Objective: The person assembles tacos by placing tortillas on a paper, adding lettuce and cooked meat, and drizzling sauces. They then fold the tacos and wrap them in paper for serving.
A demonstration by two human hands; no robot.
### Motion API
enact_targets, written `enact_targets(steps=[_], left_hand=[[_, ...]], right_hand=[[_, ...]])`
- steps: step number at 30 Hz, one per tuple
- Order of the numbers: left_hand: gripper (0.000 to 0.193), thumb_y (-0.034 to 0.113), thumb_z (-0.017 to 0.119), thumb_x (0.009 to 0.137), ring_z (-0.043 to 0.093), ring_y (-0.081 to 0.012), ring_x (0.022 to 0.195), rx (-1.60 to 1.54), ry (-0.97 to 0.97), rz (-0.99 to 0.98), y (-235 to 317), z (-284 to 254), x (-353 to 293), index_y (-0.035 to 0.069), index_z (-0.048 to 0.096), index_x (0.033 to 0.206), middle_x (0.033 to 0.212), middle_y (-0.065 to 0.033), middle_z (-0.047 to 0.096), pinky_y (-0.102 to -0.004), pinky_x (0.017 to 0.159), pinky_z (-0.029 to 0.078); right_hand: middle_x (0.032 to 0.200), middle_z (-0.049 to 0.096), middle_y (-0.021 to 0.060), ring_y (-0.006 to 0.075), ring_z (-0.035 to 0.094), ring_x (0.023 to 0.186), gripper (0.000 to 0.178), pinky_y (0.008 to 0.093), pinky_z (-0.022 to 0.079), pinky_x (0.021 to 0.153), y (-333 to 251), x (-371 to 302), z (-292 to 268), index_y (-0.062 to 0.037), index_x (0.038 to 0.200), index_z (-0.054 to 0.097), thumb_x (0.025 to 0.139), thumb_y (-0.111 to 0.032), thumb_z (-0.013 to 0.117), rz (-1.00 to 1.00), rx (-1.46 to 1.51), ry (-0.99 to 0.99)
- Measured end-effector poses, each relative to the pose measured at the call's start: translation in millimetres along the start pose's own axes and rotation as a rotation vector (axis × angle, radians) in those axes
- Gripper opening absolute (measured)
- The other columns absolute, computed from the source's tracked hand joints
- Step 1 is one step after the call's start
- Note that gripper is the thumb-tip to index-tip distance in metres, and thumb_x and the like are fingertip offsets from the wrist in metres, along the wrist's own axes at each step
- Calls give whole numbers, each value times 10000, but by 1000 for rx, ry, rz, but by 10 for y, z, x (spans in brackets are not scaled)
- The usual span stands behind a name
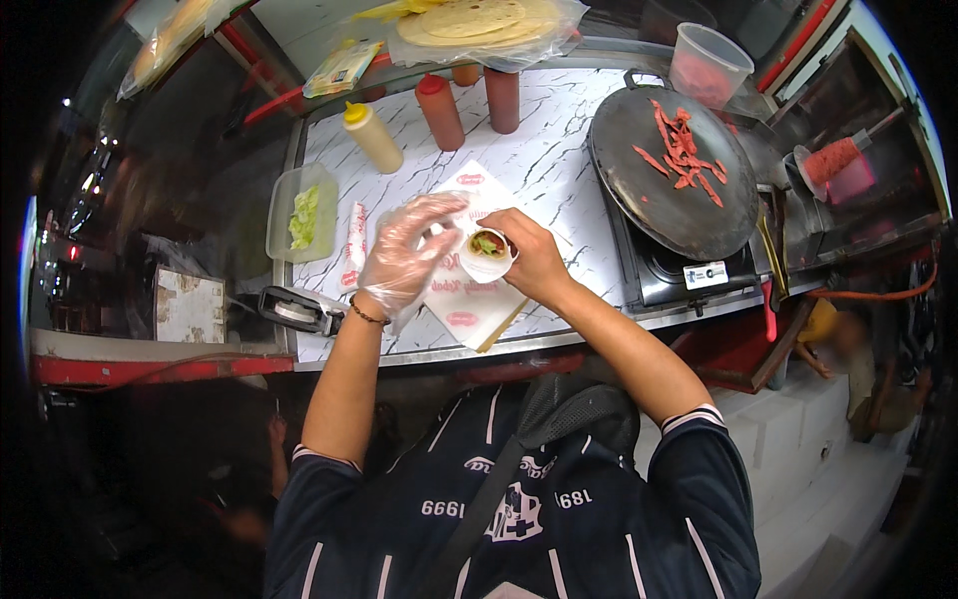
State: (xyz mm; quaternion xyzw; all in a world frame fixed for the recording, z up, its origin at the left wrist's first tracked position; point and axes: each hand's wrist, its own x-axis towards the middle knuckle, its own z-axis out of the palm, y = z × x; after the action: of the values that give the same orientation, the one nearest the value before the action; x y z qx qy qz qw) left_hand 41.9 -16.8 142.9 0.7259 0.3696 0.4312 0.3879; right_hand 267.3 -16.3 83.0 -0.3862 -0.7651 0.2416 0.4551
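Observation:
A kebab wrap in white paper [485,264] stands with its open end facing up, and lettuce and brown filling show inside. My bare right hand [531,256] is closed around its right side. To its left, my left hand [411,250], in a clear plastic glove, is curved with fingers and thumb apart; whether the thumb touches the wrap I cannot tell. Beneath both hands lies a stack of printed white paper sheets [464,319], turned cornerwise. A slim paper-wrapped roll [355,246] rests just left of my gloved hand.
A lettuce tub [279,222] stands at left beside black-handled tongs [301,311]. Behind are yellow-capped [373,138], red-capped [440,113] and dark red [503,101] sauce bottles. Flatbreads [479,22] lie above. At right, meat strips [681,150] sit on a round griddle [639,195] over a stove.

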Motion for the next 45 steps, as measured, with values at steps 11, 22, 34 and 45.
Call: enact_targets(steps=[11, 22, 34, 45], left_hand=[[243, -93, 688, 769, 682, -211, 902, -11, 35, 93, -422, 307, -586, 38, 765, 958, 951, -89, 696, -339, 772, 551], [230, 197, 777, 926, 592, -107, 690, -382, 253, -805, -989, 890, -999, 3, 695, 834, 760, -26, 677, -277, 662, 493], [341, 327, 776, 840, 643, -315, 1053, 669, 259, -387, -795, 682, -1181, 89, 721, 1076, 1034, -117, 676, -441, 913, 501], [703, 585, 532, 973, 232, -531, 1508, 590, -199, -398, -914, 1126, -1379, 226, 453, 1573, 1644, -282, 286, -675, 1210, 157]], right_hand=[[1000, 662, 85, 186, 648, 751, 261, 310, 549, 657, -192, -345, -155, -51, 951, 768, 705, -16, 851, -99, -54, -16], [680, 595, 11, 79, 527, 546, 238, 260, 454, 505, 240, -774, 58, 25, 840, 692, 995, -154, 713, 1047, 413, -222], [704, 638, 87, 210, 637, 651, 477, 356, 514, 640, 444, -187, 459, -76, 1268, 663, 843, -206, 837, 510, -102, -473], [1085, 711, 217, 383, 694, 952, 377, 459, 542, 874, -735, 459, 1615, -68, 1239, 697, 909, -247, 736, 103, 32, -800]])
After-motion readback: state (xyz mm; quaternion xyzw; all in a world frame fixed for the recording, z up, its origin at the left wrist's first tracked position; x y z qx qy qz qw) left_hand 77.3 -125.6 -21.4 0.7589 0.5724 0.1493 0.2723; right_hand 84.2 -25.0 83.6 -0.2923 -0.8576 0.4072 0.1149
